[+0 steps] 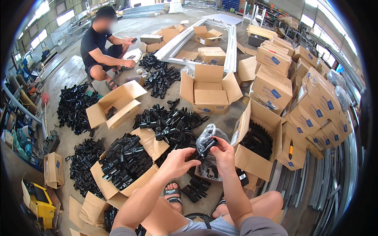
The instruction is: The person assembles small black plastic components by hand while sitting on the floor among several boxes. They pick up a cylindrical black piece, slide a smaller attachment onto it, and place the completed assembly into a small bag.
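Note:
In front of me, my right hand (224, 156) grips a short, black, tube-like plastic part (207, 148) between thumb and fingers. My left hand (178, 163) closes on its lower left end with thumb and forefinger; whether a smaller piece is pinched there is too small to tell. Just behind the part shows a clear plastic bag (206, 134). Below my hands, a small box (217, 179) holds more clear plastic with small dark pieces in it. Several similar black parts (195, 189) lie on the floor between my feet.
Heaps of black parts (169, 124) cover the floor ahead and left. An open carton (136, 187) of them stands left; another carton (271, 167) with black pieces stands right. Stacked cartons (315, 106) and metal profiles (315, 185) line the right. A co-worker (103, 47) squats far left, holding parts.

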Motion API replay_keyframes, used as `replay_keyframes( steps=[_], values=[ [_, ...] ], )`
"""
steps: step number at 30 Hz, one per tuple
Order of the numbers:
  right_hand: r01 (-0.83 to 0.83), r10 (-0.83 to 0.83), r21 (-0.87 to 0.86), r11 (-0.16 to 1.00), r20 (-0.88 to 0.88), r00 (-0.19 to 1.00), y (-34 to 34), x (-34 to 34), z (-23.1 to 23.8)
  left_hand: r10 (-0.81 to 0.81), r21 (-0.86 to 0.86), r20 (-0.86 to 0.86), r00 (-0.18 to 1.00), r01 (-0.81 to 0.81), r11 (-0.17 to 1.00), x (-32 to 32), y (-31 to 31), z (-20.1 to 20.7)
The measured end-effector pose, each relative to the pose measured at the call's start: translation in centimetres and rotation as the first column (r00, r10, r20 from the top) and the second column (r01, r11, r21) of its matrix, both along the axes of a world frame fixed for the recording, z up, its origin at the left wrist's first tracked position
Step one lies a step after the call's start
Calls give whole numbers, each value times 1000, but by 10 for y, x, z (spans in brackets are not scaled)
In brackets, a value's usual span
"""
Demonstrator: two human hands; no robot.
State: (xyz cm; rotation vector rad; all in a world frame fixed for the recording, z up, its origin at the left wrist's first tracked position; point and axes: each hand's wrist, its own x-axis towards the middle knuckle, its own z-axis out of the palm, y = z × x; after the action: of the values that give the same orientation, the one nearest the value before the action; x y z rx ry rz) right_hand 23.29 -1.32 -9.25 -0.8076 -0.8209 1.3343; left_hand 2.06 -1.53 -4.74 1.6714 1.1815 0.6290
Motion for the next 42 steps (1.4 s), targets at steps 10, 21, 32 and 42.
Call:
replay_keyframes(
  steps=[10,21,32,42],
  values=[
    [-68,69,9,998,-32,997,1,3,-7,-65,37,-242,968,76,996,6,-6,25],
    [-86,85,-62,994,-23,996,3,-6,-16,-18,70,-181,983,32,997,-5,-2,1],
    [-66,59,-158,985,-48,997,55,26,-47,-33,-25,-154,988,30,999,-27,11,-1],
    [487,-13,-283,826,855,518,163,133,-288,-42,-101,-199,979,22,995,-27,34,-1]
  ],
)
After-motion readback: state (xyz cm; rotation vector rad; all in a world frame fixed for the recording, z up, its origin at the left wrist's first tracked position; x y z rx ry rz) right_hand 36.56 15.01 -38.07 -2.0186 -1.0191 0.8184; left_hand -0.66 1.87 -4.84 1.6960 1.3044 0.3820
